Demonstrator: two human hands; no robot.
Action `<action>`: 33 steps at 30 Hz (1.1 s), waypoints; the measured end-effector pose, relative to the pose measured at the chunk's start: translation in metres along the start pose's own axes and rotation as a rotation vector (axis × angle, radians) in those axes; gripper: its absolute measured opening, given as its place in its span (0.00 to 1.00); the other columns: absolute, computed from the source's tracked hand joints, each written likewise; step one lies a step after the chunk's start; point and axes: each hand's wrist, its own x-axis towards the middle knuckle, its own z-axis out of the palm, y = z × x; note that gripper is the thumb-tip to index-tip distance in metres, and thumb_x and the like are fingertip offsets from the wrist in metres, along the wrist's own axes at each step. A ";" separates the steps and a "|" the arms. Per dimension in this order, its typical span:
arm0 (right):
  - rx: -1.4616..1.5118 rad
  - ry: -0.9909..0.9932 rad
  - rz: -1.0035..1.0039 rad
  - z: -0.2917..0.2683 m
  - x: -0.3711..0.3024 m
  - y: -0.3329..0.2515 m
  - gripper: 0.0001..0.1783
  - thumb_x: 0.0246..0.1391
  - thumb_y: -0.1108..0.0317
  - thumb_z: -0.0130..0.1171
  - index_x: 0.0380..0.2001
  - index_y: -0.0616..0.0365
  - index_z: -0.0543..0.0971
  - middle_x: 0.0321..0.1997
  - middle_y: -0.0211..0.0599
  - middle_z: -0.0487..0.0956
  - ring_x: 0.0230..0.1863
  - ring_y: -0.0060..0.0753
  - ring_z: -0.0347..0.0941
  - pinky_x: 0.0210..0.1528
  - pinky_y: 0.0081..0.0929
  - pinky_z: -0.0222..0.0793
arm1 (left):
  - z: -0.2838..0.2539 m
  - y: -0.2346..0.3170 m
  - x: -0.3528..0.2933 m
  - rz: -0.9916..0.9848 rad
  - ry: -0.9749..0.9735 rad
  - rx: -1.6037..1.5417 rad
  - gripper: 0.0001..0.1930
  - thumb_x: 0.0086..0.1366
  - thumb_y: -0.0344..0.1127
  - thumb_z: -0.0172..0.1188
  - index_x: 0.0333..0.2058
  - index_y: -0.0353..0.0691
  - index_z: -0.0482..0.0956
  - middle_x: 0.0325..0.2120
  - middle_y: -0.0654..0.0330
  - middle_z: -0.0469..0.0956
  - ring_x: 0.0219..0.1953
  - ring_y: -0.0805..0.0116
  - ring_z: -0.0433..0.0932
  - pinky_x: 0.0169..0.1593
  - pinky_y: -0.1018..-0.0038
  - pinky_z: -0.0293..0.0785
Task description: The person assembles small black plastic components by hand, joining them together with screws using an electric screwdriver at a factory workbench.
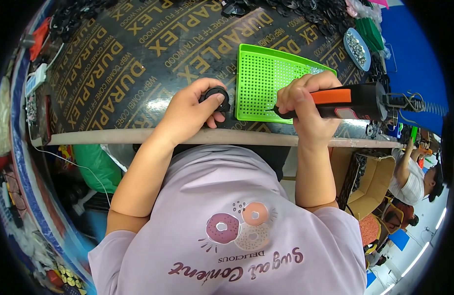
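Observation:
My left hand (188,107) is closed around a small round black plastic part (218,93), its thumb lying across the top, just above the table's near edge. To the right, my right hand (310,105) grips a black and orange electric screwdriver (337,97), held nearly level with its narrow end pointing left. A coiled spring (426,105) is attached to the tool's rear end. Between and beyond the hands sits a bright green perforated tray (259,76); the right hand and the screwdriver cover its right part. The screwdriver's bit is too small to make out.
Loose black parts (305,12) are heaped along the table's far side. At the far right stands a light blue bowl (366,63) of small shiny pieces. A cardboard box (372,189) is below the table at right, a green bag (92,164) at left. Another person (409,179) works off to the right.

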 end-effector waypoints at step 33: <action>0.299 -0.166 -0.166 0.045 0.024 0.002 0.11 0.52 0.81 0.56 0.32 0.58 0.65 0.21 0.38 0.73 0.20 0.31 0.71 0.30 0.32 0.73 | -0.009 -0.010 0.006 0.000 -0.079 -0.049 0.14 0.67 0.31 0.51 0.51 0.34 0.70 0.30 0.63 0.77 0.26 0.78 0.78 0.27 0.83 0.73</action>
